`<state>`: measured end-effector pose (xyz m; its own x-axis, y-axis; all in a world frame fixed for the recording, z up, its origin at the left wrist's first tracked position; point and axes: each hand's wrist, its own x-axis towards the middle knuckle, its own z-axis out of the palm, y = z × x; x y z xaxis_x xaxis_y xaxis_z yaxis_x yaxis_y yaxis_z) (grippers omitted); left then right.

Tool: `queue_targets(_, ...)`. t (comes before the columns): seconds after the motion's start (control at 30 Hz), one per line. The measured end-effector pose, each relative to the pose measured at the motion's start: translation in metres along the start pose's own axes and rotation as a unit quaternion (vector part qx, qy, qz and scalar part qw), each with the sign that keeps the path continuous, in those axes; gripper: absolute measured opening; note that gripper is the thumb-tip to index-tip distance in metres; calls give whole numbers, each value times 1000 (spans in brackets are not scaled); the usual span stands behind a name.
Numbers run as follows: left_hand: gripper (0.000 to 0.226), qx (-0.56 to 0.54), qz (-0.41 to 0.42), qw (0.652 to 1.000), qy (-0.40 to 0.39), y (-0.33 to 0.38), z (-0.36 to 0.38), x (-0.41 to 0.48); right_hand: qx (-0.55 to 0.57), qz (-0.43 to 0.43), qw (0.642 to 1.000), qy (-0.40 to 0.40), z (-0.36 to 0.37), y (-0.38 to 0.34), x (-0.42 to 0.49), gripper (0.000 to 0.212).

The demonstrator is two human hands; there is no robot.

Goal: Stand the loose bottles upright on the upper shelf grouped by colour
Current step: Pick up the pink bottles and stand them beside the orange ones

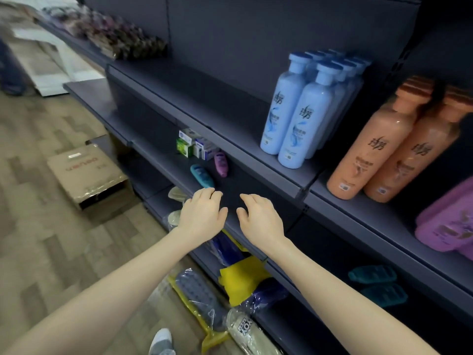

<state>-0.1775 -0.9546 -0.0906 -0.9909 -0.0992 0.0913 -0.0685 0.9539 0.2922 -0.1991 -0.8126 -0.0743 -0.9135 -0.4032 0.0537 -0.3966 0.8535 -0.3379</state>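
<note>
While both loose bottles lie flat on the middle shelf (245,180), we hold our hands just above its near edge, placed to pick them up. Our left hand (202,213) hovers with fingers loosely curled and its grip empty, fingertips just beside the near end of the teal bottle (201,175). Our right hand (258,219) hangs beside it, equally relaxed and holding nothing.

The teal bottle's long axis runs from far left to near right. The purple bottle (221,164), just right of it and a little farther, lies roughly near to far. We cannot tell which end carries the cap on either. Small boxes (192,146) sit just beyond them.

On the upper shelf (204,98), blue bottles (302,119) stand upright in a block, with orange bottles (371,149) to their right. We judge that the colour groups are already begun, and the bare stretch left of the blue block looks free for the small ones.
</note>
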Motion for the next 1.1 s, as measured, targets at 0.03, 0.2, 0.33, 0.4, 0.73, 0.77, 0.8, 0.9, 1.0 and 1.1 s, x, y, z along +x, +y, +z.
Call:
queue_targets(0.03, 47, 4, -7, 1000, -4, -6, 1, 1, 0, -4, 1000, -4, 4, -4, 5, 44)
queue_targets(0.2, 46, 9, -32, 999, -19, -38, 4, 12, -2, -7, 1000, -27, 21, -22, 29, 43)
queue_targets(0.33, 44, 11, -45, 998, -31, -68, 6, 22, -14, 1, 998, -59, 37, -36, 51, 42)
queue_targets(0.4, 43, 9, -53, 998, -38, -85, 8, 28, -15, 6, 997, -74, 48, -43, 63, 43)
queue_targets(0.73, 45, 10, -64, 992, -109, -171, 31, 58, -11, 39, 991, -126, 108, -83, 123, 41)
queue_targets(0.77, 44, 9, -65, 991, -116, -178, 34, 63, -11, 44, 991, -129, 115, -86, 129, 41)
queue_targets(0.8, 43, 6, -65, 990, -122, -185, 36, 67, -11, 49, 990, -132, 122, -89, 134, 41)
queue_targets(0.9, 43, 0, -63, 988, -141, -203, 45, 82, -8, 70, 987, -146, 140, -96, 149, 42)
queue_targets(1.0, 44, 0, -55, 986, -156, -217, 55, 99, -11, 88, 984, -154, 156, -97, 164, 44)
queue_targets(1.1, 43, -5, -46, 984, -170, -226, 67, 119, -13, 105, 982, -157, 170, -93, 179, 45)
